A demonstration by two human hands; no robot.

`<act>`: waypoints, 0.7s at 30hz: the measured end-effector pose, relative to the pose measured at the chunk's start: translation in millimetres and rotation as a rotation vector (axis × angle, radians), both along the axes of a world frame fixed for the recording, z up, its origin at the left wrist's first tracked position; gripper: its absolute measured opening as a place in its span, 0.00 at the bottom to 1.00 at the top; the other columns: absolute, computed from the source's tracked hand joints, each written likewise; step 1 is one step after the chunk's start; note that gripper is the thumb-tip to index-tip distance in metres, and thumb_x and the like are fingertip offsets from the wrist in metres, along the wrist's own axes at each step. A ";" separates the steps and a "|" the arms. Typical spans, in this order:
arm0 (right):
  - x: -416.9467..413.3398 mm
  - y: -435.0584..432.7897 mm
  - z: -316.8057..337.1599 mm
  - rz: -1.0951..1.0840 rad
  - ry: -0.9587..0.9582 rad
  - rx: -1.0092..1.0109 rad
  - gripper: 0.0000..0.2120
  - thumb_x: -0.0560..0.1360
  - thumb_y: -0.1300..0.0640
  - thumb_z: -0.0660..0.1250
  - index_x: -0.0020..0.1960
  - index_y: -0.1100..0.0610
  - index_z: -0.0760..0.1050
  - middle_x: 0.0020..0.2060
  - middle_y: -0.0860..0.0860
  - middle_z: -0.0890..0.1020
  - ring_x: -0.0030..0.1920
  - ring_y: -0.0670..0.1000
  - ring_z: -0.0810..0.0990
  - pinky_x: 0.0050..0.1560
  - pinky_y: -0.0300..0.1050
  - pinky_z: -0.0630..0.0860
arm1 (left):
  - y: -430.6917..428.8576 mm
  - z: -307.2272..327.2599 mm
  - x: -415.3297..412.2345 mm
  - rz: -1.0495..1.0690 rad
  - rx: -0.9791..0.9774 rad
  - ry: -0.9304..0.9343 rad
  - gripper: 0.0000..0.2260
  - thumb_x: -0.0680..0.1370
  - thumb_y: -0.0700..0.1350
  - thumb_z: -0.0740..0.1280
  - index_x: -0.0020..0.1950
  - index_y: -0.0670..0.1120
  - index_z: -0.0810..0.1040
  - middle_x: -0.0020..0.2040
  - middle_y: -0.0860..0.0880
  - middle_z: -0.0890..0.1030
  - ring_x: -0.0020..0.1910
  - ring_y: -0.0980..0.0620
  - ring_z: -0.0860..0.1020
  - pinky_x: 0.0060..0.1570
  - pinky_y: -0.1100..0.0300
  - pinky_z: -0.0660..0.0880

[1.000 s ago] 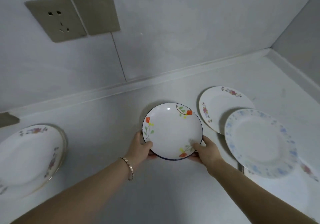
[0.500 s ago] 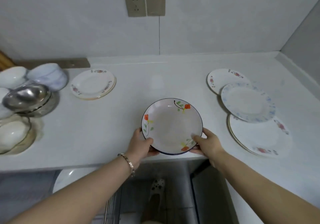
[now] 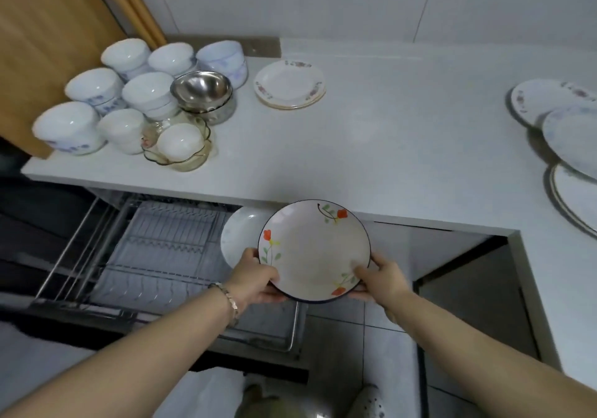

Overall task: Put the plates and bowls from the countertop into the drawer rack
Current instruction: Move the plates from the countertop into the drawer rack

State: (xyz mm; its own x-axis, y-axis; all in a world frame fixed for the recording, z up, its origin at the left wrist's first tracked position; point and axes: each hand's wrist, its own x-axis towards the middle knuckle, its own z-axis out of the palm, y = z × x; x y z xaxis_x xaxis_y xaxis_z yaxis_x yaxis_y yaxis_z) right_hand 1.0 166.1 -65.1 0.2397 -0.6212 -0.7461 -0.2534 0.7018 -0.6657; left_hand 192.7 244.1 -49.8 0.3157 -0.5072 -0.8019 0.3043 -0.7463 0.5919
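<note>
The person is holding the flowered plate (image 3: 315, 251) by its rim, left hand (image 3: 255, 280) and right hand (image 3: 382, 277) each curling their fingers (image 3: 273, 296) under the edge. It is hanging in front of the surface (image 3: 355, 146), over the right end of the open drawer rack (image 3: 155, 243). A white plate (image 3: 240, 236) is standing there, seemingly slotted, though half hidden. Lowering carelessly is risking a knock between the two, or missing the wires and tipping.
</note>
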 end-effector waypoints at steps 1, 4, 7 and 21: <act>17.1 8.6 -6.4 -0.008 0.000 0.016 0.22 0.78 0.65 0.61 0.71 0.60 0.64 0.53 0.64 0.80 0.37 0.56 0.81 0.27 0.42 0.81 | 8.8 -6.3 16.1 0.009 0.016 -0.007 0.18 0.73 0.26 0.60 0.57 0.44 0.62 0.49 0.42 0.74 0.39 0.44 0.78 0.26 0.54 0.80; 70.8 32.7 -30.9 -0.011 0.017 0.047 0.25 0.78 0.65 0.62 0.73 0.58 0.61 0.59 0.65 0.78 0.36 0.55 0.81 0.27 0.42 0.81 | 31.8 -27.6 69.4 0.022 0.072 -0.026 0.19 0.73 0.26 0.59 0.57 0.45 0.62 0.48 0.43 0.74 0.38 0.44 0.77 0.26 0.54 0.79; 120.1 52.3 -53.3 -0.046 0.025 0.131 0.26 0.77 0.64 0.63 0.74 0.58 0.61 0.57 0.64 0.79 0.37 0.55 0.82 0.28 0.42 0.82 | 44.2 -49.0 121.9 -0.001 0.107 -0.006 0.19 0.73 0.26 0.58 0.56 0.46 0.62 0.46 0.45 0.73 0.39 0.44 0.77 0.33 0.50 0.80; 214.9 29.6 -147.9 -0.226 0.162 0.209 0.21 0.77 0.67 0.61 0.70 0.60 0.65 0.58 0.66 0.78 0.47 0.62 0.79 0.25 0.40 0.81 | -20.7 -163.0 213.6 -0.163 0.142 0.009 0.18 0.74 0.28 0.59 0.57 0.48 0.66 0.59 0.42 0.75 0.57 0.38 0.77 0.51 0.44 0.78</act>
State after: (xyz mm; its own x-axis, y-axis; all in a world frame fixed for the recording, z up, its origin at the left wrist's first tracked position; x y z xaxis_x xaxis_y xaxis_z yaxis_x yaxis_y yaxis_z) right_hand 216.0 195.7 -213.0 -0.0190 -0.4745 -0.8800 -0.1664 0.8694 -0.4652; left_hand 406.2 223.3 -212.7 0.2318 -0.4329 -0.8711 0.1775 -0.8616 0.4755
